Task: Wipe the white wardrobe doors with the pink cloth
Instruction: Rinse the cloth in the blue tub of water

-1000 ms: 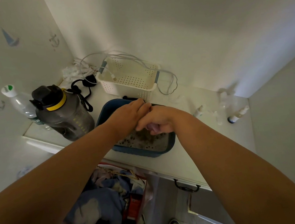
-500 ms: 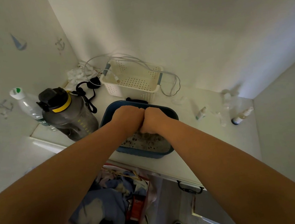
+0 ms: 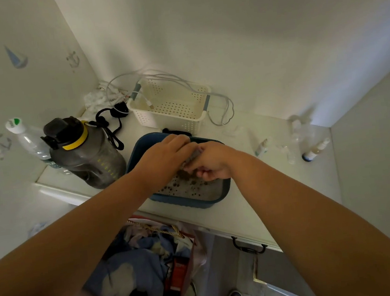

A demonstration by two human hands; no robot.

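White countertop in a corner, both hands over a blue basin [image 3: 138, 151] of murky water; prep step, wringing the cloth.
Left hand [image 3: 163, 157] and right hand [image 3: 211, 161] curl tight around the pink cloth [image 3: 193, 157] bunched between them; next: lift out, carry to the wardrobe doors, none visible.

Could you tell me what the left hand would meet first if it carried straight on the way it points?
Probably the right hand: the left hand points right across the blue basin, both gripping the cloth.
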